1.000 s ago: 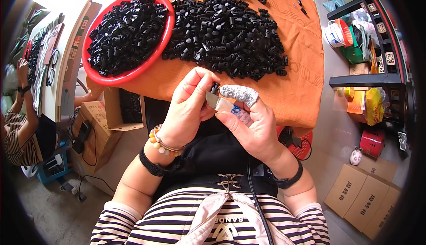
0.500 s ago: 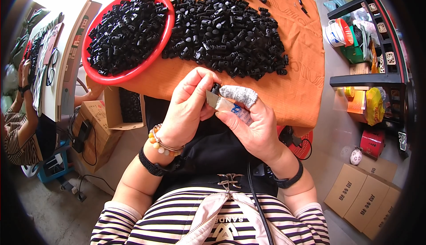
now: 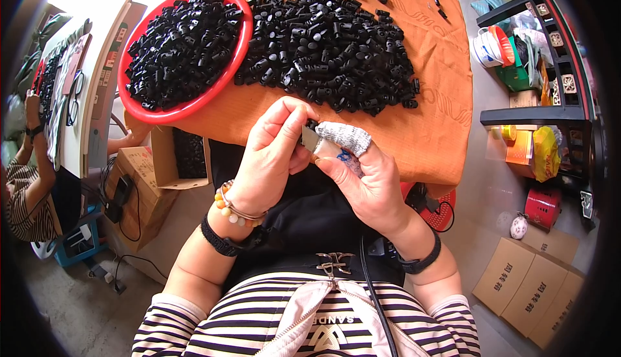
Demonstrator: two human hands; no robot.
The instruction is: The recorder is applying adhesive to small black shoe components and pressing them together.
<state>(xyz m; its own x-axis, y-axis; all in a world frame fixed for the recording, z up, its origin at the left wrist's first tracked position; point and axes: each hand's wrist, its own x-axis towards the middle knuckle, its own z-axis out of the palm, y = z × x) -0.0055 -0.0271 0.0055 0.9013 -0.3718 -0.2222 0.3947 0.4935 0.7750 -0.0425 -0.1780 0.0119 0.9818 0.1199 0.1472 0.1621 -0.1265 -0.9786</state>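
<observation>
Right hand (image 3: 373, 187), edged leftward, pinches one tool (image 3: 328, 149); left hand (image 3: 277, 142), one black piece (image 3: 312, 124). One upper-left red basin (image 3: 162, 116) holds many.

Place: a small workshop, by my eye
Orange cloth (image 3: 443, 143): a great heap of small black parts (image 3: 330, 53)
Red basin (image 3: 246, 36): piled with more
Open carton (image 3: 162, 161): more black pieces
Across from me: a co-worker (image 3: 29, 198) at another table (image 3: 76, 150)

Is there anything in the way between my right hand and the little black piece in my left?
No, nothing visible. The right hand has its gray finger cover right beside the black piece in the left hand; the right hand's flat blade is close by too.
</observation>
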